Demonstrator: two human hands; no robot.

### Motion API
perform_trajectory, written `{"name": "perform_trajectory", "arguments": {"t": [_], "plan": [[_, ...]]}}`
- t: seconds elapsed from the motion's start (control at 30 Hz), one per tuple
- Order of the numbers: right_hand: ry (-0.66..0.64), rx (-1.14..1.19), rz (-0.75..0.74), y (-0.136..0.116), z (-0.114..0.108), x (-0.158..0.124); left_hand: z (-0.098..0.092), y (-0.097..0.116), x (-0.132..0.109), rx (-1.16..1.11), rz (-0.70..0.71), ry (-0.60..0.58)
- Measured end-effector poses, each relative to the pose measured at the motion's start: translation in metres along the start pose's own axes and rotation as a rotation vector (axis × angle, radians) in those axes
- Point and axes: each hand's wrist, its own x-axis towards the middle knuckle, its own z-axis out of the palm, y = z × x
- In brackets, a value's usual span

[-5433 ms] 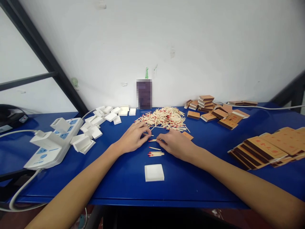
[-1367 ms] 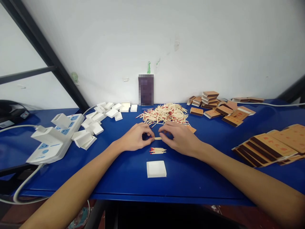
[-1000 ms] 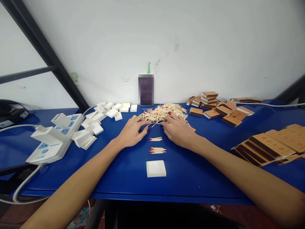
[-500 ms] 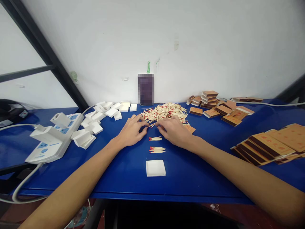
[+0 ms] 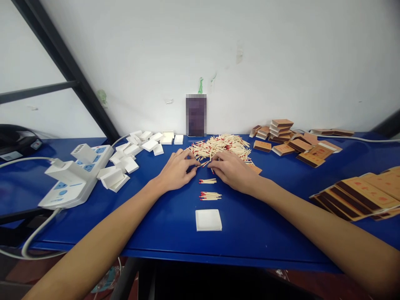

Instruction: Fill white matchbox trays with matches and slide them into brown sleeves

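A heap of red-tipped matchsticks [image 5: 220, 146] lies on the blue table [image 5: 162, 233] near the wall. My left hand [image 5: 177, 170] and my right hand [image 5: 231, 171] rest at the heap's near edge. Their fingertips almost meet, curled and pinched on a few matchsticks [image 5: 203, 164] between them. Just in front of the hands lie a small bundle of matches [image 5: 208, 181] and a second, larger bundle [image 5: 210, 196]. A white inner tray [image 5: 208, 220] lies flat nearer the table's front edge.
Several white inner trays [image 5: 133, 152] and a white power strip [image 5: 73, 179] with cables lie on the left. Brown matchbox sleeves [image 5: 283, 139] are stacked at the back right, and flattened sleeves [image 5: 359, 193] fan out at the right. A dark blurred object [image 5: 196, 115] leans on the wall.
The small bundle the hands held together 1.4 s ago now lies on the table. Both hands went up to the heap and now pinch matches at its near edge.
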Motion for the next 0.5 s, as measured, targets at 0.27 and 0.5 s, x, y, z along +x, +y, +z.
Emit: {"name": "perform_trajectory", "arguments": {"t": [0.27,0.5], "plan": [[0.034,-0.064,0.028,-0.0029,0.0025,0.0016,0.0001,0.0001,0.0003,0.030,-0.028,0.044],[-0.017,-0.115,0.043,-0.0052,0.0009,0.0011,0.0006,-0.0001,-0.0005,0.054,-0.007,0.032]]}}
